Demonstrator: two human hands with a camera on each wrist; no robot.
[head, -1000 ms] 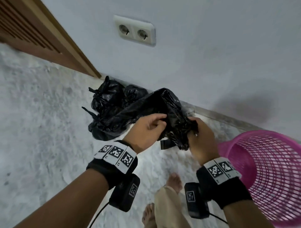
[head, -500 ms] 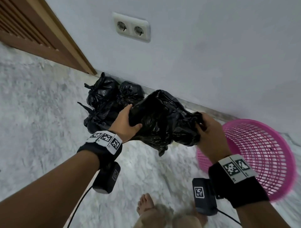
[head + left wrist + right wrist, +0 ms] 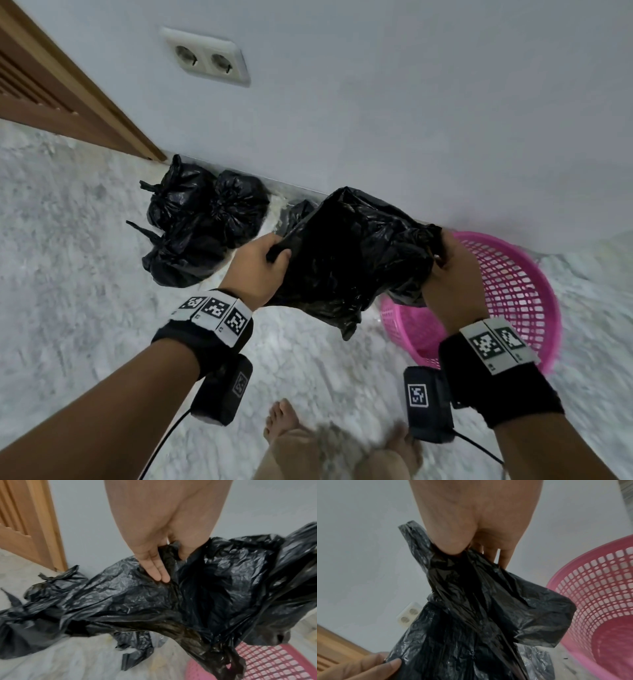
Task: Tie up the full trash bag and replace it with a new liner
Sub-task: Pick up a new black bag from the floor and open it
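Fingers point(image 3: 157, 573) partly buried in black liner point(image 3: 346, 257), grip seemingly pinched.

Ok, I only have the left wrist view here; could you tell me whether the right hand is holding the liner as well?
Observer: Yes. The right hand pinches the liner at its far edge, opposite the left hand.
Operator: Thank you. Is anything inside the basket?
Observer: The right wrist view looks into the basket; the part of its inside that shows holds nothing, and the liner is not in it yet.
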